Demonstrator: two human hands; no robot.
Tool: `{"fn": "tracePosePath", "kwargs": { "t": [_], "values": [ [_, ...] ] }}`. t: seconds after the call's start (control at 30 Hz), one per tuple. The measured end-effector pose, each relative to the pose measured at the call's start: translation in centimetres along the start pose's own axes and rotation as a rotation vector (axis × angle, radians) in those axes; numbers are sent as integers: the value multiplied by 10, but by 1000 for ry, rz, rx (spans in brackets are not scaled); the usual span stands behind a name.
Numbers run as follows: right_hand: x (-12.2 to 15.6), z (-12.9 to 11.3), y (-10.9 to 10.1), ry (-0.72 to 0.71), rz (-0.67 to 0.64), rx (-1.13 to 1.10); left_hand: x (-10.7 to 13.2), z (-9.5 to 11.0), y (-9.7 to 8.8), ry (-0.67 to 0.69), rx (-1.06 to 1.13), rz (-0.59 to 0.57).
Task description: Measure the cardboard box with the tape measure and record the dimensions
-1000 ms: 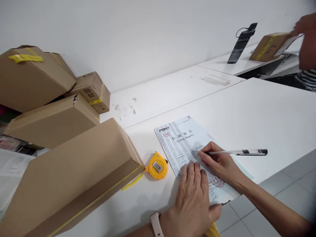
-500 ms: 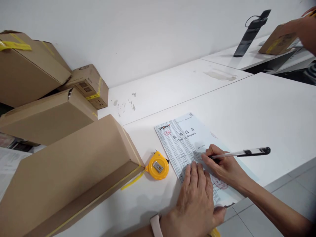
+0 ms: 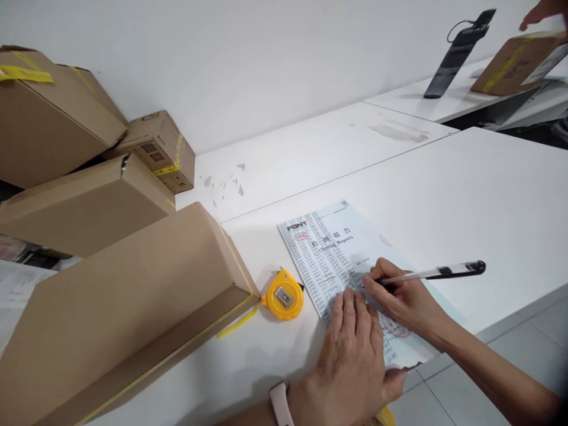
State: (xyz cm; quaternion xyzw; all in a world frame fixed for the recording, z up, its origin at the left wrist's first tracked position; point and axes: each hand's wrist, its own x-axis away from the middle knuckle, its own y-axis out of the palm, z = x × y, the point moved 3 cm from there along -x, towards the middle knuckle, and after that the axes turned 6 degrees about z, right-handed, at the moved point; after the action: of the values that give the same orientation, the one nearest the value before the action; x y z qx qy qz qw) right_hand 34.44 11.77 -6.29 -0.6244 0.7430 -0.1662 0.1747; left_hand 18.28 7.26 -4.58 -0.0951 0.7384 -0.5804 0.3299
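Note:
A printed testing report lies on the white table, its left side covered in rows of handwriting. My right hand is closed round a pen with a clear barrel and black ends; its tip is at the paper, partly hidden by my fingers. Flat on the lower part of the report rests my left hand, fingers stretched out, thumb near the table's edge. To the left of the report sits a yellow tape measure, touching neither hand.
A large cardboard box fills the lower left, with more boxes behind it by the wall. At the far right stand a dark water bottle and a taped carton, with another person's hand above it.
The other person's hand has lifted off the front of the far carton, showing more of it. My hands, the pen and the report stay almost in place; the view has shifted slightly.

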Motion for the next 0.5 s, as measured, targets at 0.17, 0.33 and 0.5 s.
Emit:
{"fn": "tracePosePath", "kwargs": {
  "t": [0.17, 0.33, 0.5],
  "values": [
    [0, -1, -3, 15, 27, 1, -1, -1, -1, 2, -5, -2],
    [0, -4, -4, 14, 58, 3, 0, 0, -2, 5, -10, -20],
    [0, -1, -2, 13, 34, -2, 1, 1, 0, 5, -6, -17]
  ]
}}
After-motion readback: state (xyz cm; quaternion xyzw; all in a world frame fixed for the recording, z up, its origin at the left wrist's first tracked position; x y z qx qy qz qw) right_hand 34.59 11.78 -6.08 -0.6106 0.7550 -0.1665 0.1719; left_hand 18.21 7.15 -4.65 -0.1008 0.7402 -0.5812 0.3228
